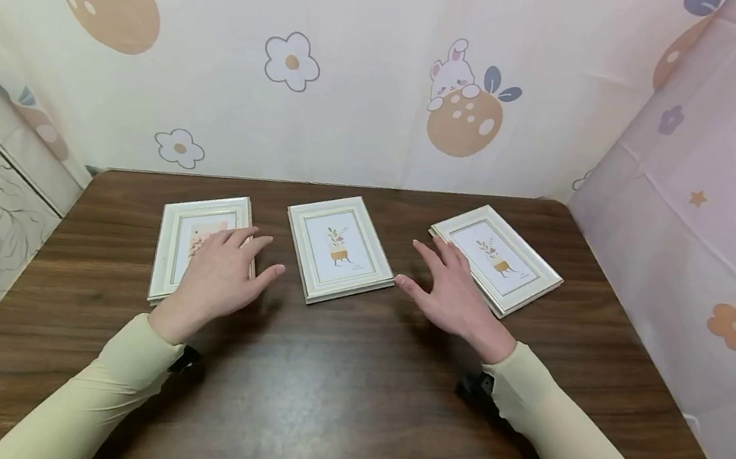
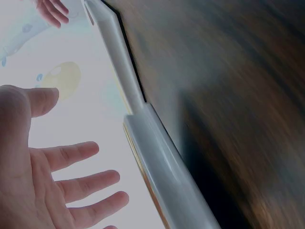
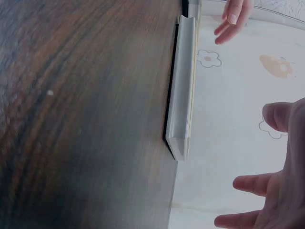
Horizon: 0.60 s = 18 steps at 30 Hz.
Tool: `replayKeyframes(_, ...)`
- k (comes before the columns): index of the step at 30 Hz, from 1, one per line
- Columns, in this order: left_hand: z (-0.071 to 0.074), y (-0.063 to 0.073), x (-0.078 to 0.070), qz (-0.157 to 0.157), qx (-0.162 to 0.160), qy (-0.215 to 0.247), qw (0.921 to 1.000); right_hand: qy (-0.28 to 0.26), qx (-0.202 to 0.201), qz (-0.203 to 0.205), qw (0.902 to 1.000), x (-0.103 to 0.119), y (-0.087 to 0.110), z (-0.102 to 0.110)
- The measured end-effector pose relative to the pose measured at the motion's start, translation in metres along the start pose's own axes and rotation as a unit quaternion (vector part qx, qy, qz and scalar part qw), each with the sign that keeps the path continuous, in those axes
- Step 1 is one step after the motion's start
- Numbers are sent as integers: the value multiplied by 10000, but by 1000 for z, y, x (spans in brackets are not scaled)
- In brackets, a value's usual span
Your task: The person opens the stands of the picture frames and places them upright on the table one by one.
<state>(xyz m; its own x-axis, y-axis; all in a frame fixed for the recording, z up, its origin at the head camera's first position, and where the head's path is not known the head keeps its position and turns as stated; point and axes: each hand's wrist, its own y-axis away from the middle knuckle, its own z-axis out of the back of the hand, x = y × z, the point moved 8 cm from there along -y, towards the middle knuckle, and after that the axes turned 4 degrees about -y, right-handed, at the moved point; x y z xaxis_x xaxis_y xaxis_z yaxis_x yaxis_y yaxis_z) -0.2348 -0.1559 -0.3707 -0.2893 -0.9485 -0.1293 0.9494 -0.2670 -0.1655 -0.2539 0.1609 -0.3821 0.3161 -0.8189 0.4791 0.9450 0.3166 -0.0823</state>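
A left picture frame (image 1: 185,234), a middle frame (image 1: 340,249) and a right frame (image 1: 495,257), all rectangular and white, are lying flat across the far part of a dark, wood-grained table (image 1: 319,400), their smooth, ridged rims showing thin gold-toned lines. Before me, the left hand (image 1: 218,272) is hovering by the left frame's near right side, fingers apart. The right hand (image 1: 453,293) is reaching beside the right frame's near left edge, fingers also apart; whether they are touching, I cannot tell. Behind, pale, lightly creased cloth (image 1: 353,128) is hanging.
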Motion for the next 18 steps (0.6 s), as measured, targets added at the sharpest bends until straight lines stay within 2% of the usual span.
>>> replayKeyframes(7, 5, 3, 18, 91, 17, 22, 10000, -361, -130, 24, 9993, -1, -3, 2)
replayKeyframes(18, 20, 6, 50, 406, 82, 99, 9991, -1060, -1, 1, 9944, 3, -2, 2)
